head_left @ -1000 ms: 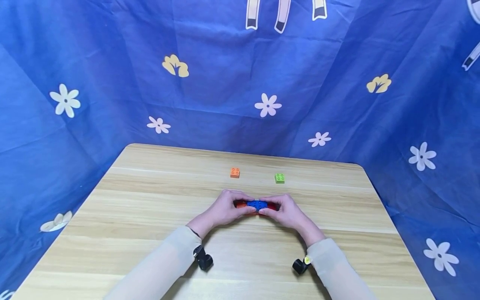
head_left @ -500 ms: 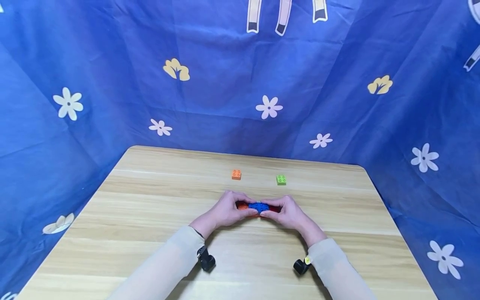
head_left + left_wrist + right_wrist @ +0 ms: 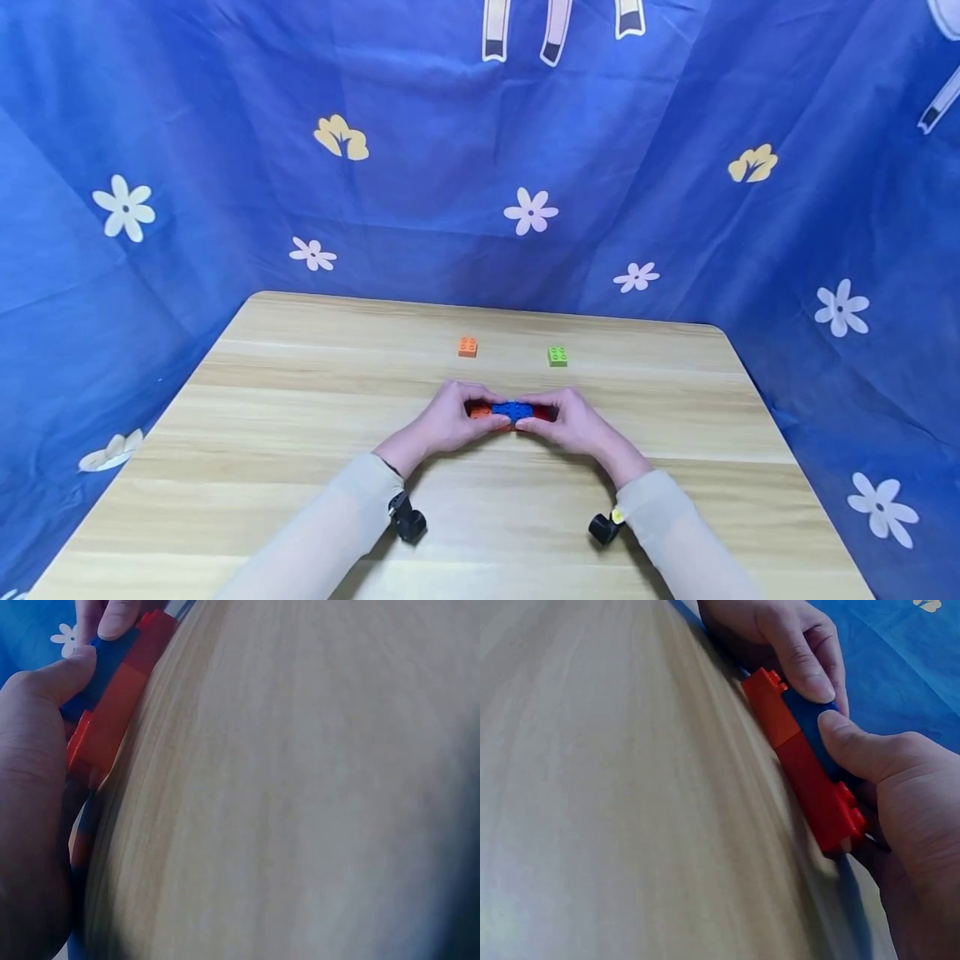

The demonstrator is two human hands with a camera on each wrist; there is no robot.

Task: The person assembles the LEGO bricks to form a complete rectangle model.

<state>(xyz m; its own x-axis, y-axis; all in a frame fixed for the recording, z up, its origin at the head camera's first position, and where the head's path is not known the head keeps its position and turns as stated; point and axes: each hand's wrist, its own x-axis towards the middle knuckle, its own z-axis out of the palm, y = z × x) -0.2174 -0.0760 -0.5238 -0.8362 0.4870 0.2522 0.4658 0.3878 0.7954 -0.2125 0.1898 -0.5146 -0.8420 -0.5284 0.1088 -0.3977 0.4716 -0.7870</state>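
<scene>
Step, judged: seating blue brick (image 3: 808,724) across orange brick (image 3: 767,711) and red brick (image 3: 806,791). Grip: left hand (image 3: 450,419) and right hand (image 3: 573,423) pinching blue brick. Next probably needs even downward pressure.

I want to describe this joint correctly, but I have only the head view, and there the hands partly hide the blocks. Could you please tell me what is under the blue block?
Observer: In the right wrist view, the held orange block and the red block meet end to end, and the blue block lies across their seam.
Operator: Thank you. Does the blue block cover the whole top of the red one?
Observer: No. In the same view, the red block's outer end, beside the right hand, shows bare studs.
</scene>
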